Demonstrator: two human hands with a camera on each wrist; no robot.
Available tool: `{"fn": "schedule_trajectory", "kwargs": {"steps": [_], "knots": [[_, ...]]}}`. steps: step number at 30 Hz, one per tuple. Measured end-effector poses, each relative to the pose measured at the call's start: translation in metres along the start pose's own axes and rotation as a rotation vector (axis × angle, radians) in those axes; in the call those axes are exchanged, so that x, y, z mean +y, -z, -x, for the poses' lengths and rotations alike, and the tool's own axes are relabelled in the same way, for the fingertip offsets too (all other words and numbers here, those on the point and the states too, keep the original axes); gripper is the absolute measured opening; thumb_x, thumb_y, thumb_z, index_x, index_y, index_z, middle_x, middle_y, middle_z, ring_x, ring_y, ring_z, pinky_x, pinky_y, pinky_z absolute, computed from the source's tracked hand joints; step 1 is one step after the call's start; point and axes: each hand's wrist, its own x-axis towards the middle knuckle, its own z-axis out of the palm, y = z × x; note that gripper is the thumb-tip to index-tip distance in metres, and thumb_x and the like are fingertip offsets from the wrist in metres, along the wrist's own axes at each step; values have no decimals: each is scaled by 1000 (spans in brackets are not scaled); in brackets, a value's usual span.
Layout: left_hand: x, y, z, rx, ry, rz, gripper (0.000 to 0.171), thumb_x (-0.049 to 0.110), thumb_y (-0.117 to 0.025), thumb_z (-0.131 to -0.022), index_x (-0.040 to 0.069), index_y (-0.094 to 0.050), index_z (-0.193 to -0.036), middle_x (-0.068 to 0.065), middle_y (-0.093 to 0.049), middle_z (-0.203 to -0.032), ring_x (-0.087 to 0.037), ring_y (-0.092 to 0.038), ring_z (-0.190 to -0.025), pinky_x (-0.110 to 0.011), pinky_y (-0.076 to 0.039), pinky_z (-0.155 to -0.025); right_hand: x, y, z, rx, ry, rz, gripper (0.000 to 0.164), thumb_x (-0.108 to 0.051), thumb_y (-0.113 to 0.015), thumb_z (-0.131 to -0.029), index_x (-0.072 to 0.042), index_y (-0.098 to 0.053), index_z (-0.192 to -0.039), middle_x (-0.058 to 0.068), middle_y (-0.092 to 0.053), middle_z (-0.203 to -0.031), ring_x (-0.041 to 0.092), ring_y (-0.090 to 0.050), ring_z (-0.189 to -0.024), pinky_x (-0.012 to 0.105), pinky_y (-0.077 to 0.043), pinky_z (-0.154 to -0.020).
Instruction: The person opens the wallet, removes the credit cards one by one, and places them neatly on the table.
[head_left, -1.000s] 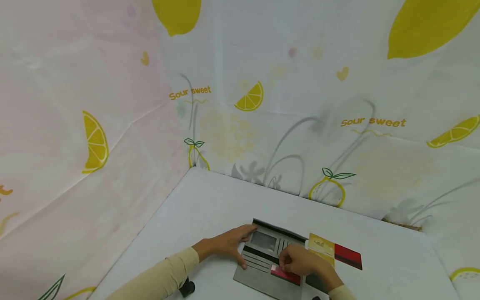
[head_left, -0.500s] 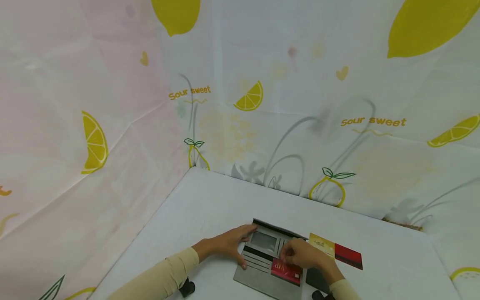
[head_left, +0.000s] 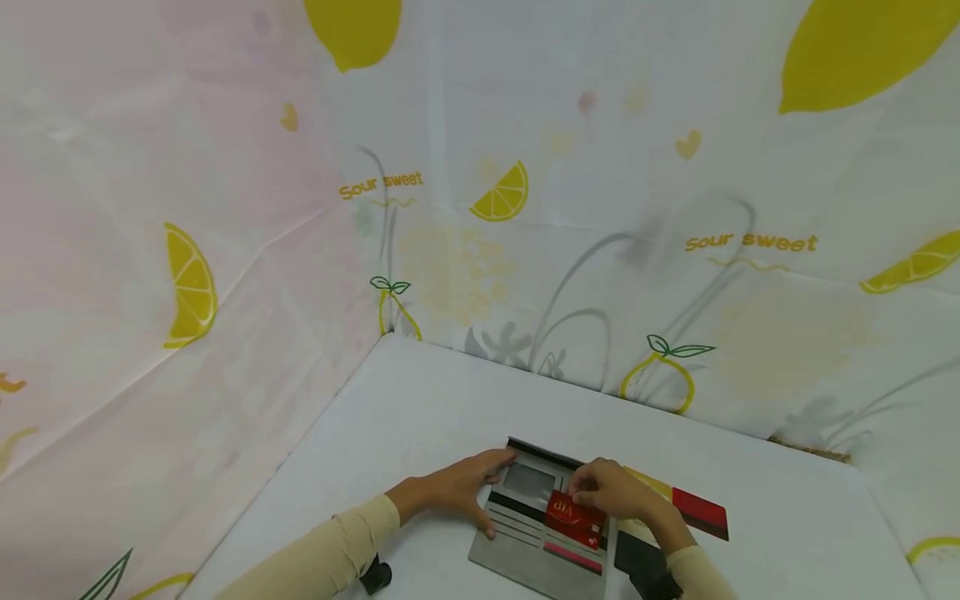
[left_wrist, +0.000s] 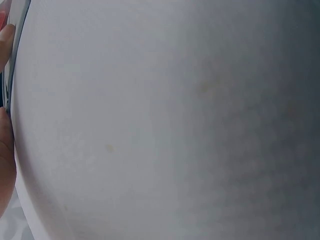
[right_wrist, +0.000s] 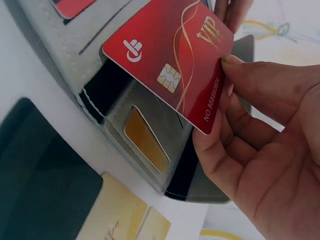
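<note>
Between the thumb and fingers of my right hand (head_left: pixel 611 490) is a red VIP card (head_left: pixel 576 518), pinched by one end. In the right wrist view the card (right_wrist: pixel 170 60) is tilted over the grey wallet, its chip and gold lettering showing. The open wallet (head_left: pixel 517 560) lies flat on the table, with slots and a clear window. Another red card (head_left: pixel 572 558) sits deep in a lower slot, only a strip of it showing. A gold card (right_wrist: pixel 145 142) shows through a cut-out in the wallet. My left hand (head_left: pixel 459 490) rests with spread thumb and fingers at the wallet's left edge.
Right of the wallet lie a dark green card (right_wrist: pixel 50 170), gold cards (right_wrist: pixel 120 205) and a red card with a dark strip (head_left: pixel 701 512). The white table (head_left: pixel 420 408) meets lemon-printed sheets (head_left: pixel 450 275) at the back and left.
My right hand has drawn the red VIP card up out of the lower slot, away from me, baring the red strip of another card there. My left hand has stayed put.
</note>
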Motion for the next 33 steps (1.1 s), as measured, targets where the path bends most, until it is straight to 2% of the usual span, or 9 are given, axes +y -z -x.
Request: {"fn": "schedule_trajectory", "kwargs": {"steps": [12, 19, 24, 26, 33], "knots": [[0, 2, -4, -1, 2, -24, 122, 26, -91, -65, 1, -13, -154, -13, -19, -159, -22, -30, -142, -20, -38, -107, 5, 15, 16, -8, -35, -10, 8, -10, -63, -95, -10, -70, -92, -6, -62, -82, 5, -51, -70, 24, -47, -62], [1, 2, -4, -7, 5, -25, 122, 26, -91, -65, 2, -13, -155, -14, -19, -159, -20, -35, -139, -19, -39, -107, 9, 25, 37, 5, -78, -12, 7, -12, -64, -94, -10, -71, -94, -5, -65, -88, 6, -54, -77, 25, -49, -65], [1, 2, -4, -6, 4, -32, 121, 26, -91, -65, 1, -13, -155, -14, -19, -159, -22, -33, -140, -20, -38, -107, 17, 35, 55, 19, -89, -18, 7, -11, -64, -94, -9, -70, -90, -6, -58, -77, 4, -49, -68, 23, -46, -57], [2, 2, -3, -7, 2, -27, 121, 25, -91, -66, 0, -13, -154, -15, -19, -159, -24, -31, -141, -20, -38, -107, 21, 38, 62, 23, -112, -25, 8, -11, -63, -94, -9, -69, -89, -6, -55, -73, 4, -48, -64, 22, -44, -54], [3, 1, -1, -1, 10, -19, 120, 26, -91, -66, 1, -14, -154, -15, -20, -158, -23, -34, -140, -22, -38, -108, 37, 50, 88, 28, -223, -23, 6, -11, -64, -93, -7, -68, -92, -1, -58, -80, 9, -51, -72, 24, -44, -58]]}}
